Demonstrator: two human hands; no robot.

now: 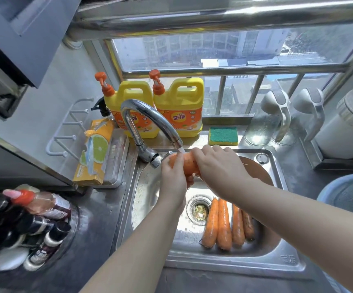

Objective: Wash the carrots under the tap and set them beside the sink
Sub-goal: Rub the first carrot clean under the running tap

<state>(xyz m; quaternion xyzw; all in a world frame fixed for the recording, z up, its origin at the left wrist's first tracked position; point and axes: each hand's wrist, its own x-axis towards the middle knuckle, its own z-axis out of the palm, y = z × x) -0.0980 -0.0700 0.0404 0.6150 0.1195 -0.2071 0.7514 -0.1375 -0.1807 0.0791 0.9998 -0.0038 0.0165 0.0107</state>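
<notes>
one carrot (187,167) crosswise under the tap (150,115), left hand (174,176) and right hand (217,163) both curled round it, left nearer tap's base.

Bright daylight through window (224,49); glare on steel sink (245,259); wide-angle bending at edges; corners soft.

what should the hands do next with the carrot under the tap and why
Probably roll the carrot a little and rub along it: the left hand and right hand both grip it under the running tap, whose stream lands only on its top side. Four carrots lie in the sink.
</notes>
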